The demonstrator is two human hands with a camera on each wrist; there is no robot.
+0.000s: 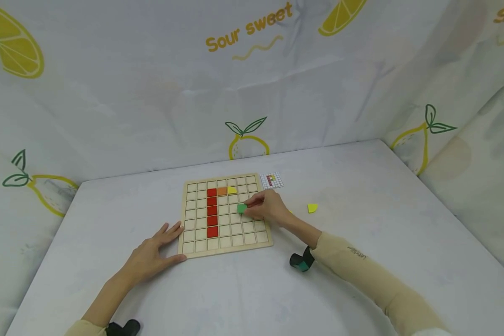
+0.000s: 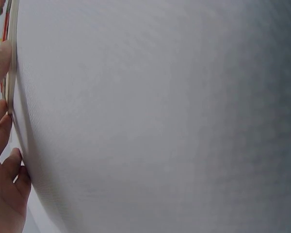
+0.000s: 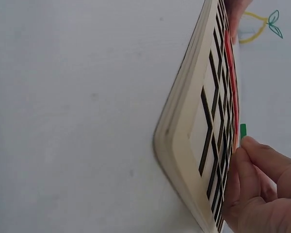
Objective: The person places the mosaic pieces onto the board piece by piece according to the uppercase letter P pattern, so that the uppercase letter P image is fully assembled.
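A wooden grid board [image 1: 231, 250] lies on the table. In one of its columns several red square tiles [image 1: 212, 211] form a line, and an orange tile [image 1: 222, 191] and a yellow tile with a rounded corner [image 1: 232, 190] continue from the top one to the right. Between thumb and fingers, my right hand [image 1: 270, 208] pinches a green tile [image 1: 241, 208] over the right part of the grid; the right wrist view shows this green tile [image 3: 243, 130] held on edge. My left hand [image 1: 151, 254] rests with spread fingers against the board's left edge, thumb by its near corner.
A small printed card [image 1: 272, 180] with a coloured grid pattern lies beside the board's far right corner. Further right is a loose yellow tile [image 1: 312, 208]; another yellow bit shows partly behind my right wrist. A patterned white cloth [image 1: 172, 116] hangs behind the table.
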